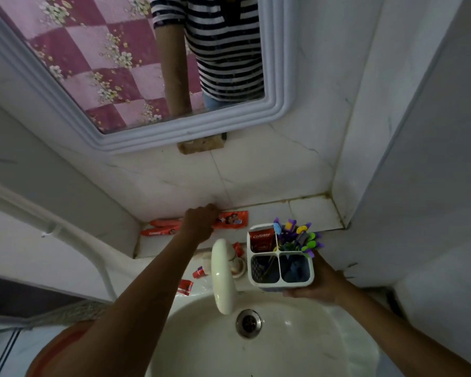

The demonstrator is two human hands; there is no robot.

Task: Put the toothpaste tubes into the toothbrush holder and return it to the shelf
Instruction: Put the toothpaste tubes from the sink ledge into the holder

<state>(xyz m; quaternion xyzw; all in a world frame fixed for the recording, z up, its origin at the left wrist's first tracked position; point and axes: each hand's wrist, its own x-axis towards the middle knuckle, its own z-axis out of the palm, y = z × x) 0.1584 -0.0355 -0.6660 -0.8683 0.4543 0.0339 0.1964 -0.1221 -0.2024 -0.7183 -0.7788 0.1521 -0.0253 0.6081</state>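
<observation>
My right hand [320, 281] holds a white four-compartment toothbrush holder [280, 261] from below, above the sink's right side. One compartment holds a red Colgate tube [262, 238]; another holds several purple and green toothbrushes [299, 236]. My left hand [200, 220] rests on the tiled shelf [310, 210], its fingers closed over a red-orange toothpaste tube [233, 219] that lies flat. Two more orange tubes [162, 227] lie on the shelf to the left of that hand.
A cream faucet [222, 273] stands over the white sink [297, 344] with its drain [248, 323]. Small red tubes [185, 287] lie on the sink rim beside the faucet. A white-framed mirror [280, 99] hangs above the shelf. A wall [419, 159] closes the right side.
</observation>
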